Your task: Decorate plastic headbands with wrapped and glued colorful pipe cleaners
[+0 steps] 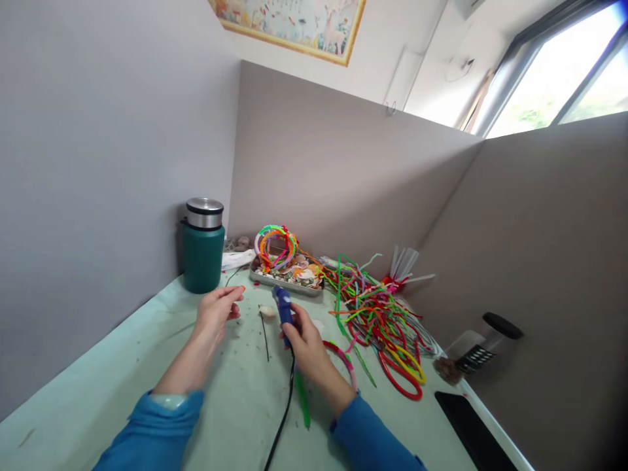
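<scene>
My right hand point(309, 343) is wrapped round a blue hot glue gun point(282, 307), whose black cord point(286, 409) trails toward the table's front edge. My left hand point(214, 314) is pinched closed, with a small orange-red piece point(243, 288) at its fingertips; its exact kind is too small to tell. Between both hands a pale shell point(267, 311) lies on the table beside a thin dark stick point(265, 340). A pink and red fuzzy ring point(346, 361) is partly hidden behind my right hand. Under my right wrist lies a green pipe cleaner strip point(303, 399).
A metal tray point(287, 285) of shells, with colourful rings on it, stands at the back. Beside it spreads a tangled pile of pipe cleaners point(373, 301). A green bottle point(203, 255) stands at left; a clear jar point(473, 347) and black phone-like slab point(473, 432) are at right.
</scene>
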`<state>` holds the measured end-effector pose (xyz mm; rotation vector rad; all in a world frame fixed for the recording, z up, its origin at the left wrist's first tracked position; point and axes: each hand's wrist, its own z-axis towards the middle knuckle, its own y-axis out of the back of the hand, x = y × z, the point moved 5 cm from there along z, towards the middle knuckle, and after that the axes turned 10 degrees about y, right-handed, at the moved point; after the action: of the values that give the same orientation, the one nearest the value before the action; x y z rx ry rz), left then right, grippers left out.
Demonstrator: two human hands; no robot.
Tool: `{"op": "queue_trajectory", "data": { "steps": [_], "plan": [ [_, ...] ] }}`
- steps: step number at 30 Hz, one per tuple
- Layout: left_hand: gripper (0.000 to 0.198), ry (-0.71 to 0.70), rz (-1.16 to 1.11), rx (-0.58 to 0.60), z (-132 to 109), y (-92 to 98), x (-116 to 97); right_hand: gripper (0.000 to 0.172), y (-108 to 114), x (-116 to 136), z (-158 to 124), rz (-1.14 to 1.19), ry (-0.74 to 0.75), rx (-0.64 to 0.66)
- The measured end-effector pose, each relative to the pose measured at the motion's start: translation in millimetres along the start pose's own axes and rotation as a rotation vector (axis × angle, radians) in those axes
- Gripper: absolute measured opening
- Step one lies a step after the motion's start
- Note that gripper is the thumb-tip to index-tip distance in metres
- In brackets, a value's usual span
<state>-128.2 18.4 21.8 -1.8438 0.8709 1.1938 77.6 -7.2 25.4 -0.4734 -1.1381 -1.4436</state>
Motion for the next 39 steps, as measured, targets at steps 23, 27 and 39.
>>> {"op": "queue_trajectory", "data": {
  "steps": [23, 27, 39],
  "plan": [
    [0.025, 0.177, 0.151, 0.173, -8, -26.8, 21, 0.028, -3, -6, -22, 0.665, -0.358, -0.056],
    [0.025, 0.178, 0.15, 0.185, -11, -30.3, 19, 0.029, -4, -7, -22, 0.598, -0.355, -0.047],
    [0.031, 0.122, 0.176, 0.235, -9, -33.4, 22, 0.028, -2, -9, -22, 0.466, -0.324, -0.048]
  ]
}}
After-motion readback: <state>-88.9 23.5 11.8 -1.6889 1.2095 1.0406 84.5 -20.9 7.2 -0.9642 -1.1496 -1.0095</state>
